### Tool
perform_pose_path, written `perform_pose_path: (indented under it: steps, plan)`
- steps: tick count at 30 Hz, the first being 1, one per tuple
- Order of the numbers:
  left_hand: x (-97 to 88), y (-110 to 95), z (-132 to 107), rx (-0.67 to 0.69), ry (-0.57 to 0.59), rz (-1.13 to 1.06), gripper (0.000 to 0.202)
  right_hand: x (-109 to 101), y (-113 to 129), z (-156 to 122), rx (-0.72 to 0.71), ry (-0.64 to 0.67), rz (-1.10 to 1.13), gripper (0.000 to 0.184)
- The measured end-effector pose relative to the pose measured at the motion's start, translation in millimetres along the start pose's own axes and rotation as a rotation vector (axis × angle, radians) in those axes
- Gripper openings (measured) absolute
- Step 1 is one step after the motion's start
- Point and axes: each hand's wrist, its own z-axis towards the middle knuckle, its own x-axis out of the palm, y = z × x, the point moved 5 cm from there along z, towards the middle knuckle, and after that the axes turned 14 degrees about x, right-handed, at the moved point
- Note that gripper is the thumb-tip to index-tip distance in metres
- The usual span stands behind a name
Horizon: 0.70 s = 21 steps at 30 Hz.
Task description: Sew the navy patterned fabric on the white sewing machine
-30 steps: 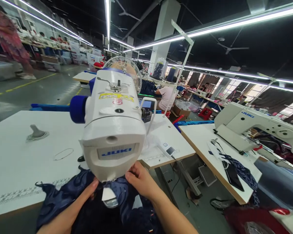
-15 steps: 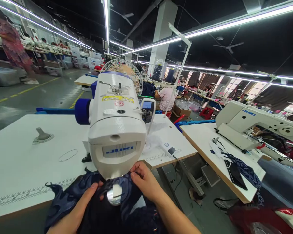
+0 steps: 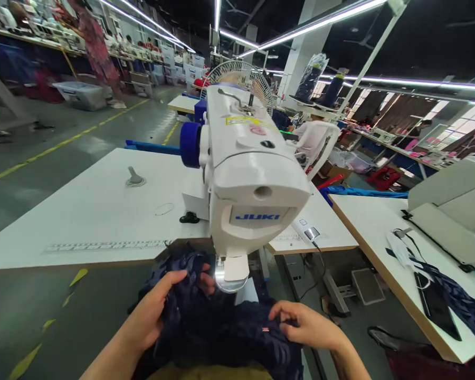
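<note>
Dark navy patterned fabric (image 3: 225,327) hangs in a bunch in front of the white JUKI sewing machine (image 3: 257,174), below its head. My left hand (image 3: 150,306) grips a gathered part at the left, thumb on top and fingertips showing beyond a fold. At the right, my right hand (image 3: 309,324) pinches the fabric's edge beside a small pink mark. Between the two hands, under the machine head, a bright round metal part (image 3: 230,282) shows with a white piece in front of it. The cloth hides where the needle would be.
The white machine table (image 3: 95,211) carries a grey-handled item (image 3: 133,178), a thin loop of thread and a printed ruler. To the right, another table (image 3: 364,216) holds a second machine (image 3: 451,216), a black phone-like slab (image 3: 437,306) and navy cloth. People work in the background.
Both hands have pulled the fabric back from under the machine head toward me. My right hand has moved away from the head, lower and to the right. The view has turned left.
</note>
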Motion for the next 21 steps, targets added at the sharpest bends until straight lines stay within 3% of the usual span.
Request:
perform_pose_path:
  steps: [3, 5, 7, 10, 14, 18, 21]
  plan:
    - [2.4, 5, -3, -0.029, 0.065, 0.038, 0.025, 13, -45, 15, 0.226, -0.035, -0.345, 0.031]
    - [4.6, 8, -5, -0.025, 0.137, 0.180, 0.024, 20, -51, 22, 0.311, -0.097, -0.481, 0.024]
    - [8.7, 8, -7, 0.027, 0.230, 0.363, 0.029, 20, -28, 25, 0.241, -0.238, -0.465, 0.023]
    - [16.3, 7, -12, 0.128, 0.327, 0.648, 0.036, 14, 39, 20, -0.137, -0.437, -0.203, 0.026]
    - [21.3, 17, -22, 0.091, 0.359, 0.803, 0.039, 21, 105, 17, -0.496, -0.355, -0.115, 0.033]
    - [10.6, 40, -29, -0.071, 0.270, 0.797, 0.045, 30, 118, 21, -0.585, -0.292, -0.102, 0.035]
    - [2.1, 53, -25, -0.082, 0.293, 0.796, 0.045, 34, 108, 27, -0.521, -0.226, -0.077, 0.029]
